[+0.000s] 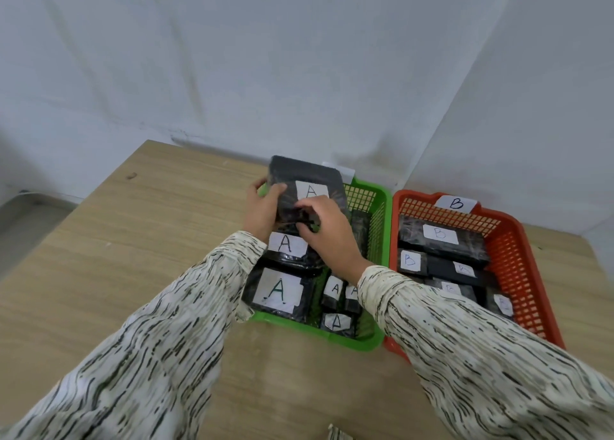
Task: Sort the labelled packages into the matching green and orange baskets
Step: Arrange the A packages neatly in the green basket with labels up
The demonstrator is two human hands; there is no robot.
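A large black package (309, 180) with a white "A" label is tilted up over the far end of the green basket (382, 226). My left hand (264, 207) grips its left edge and my right hand (327, 231) holds its near edge. Below them, several black "A" packages (279, 290) lie in the green basket. To the right stands the orange basket (511, 256), tagged "B", with several black "B" packages (442, 236) in it. The green basket's own tag is mostly hidden behind the held package.
Both baskets stand side by side on a wooden table (133, 240) pushed against a white wall (299, 57). Bare tabletop stretches to the left and along the near edge. A scrap of paper (337, 433) shows at the bottom edge.
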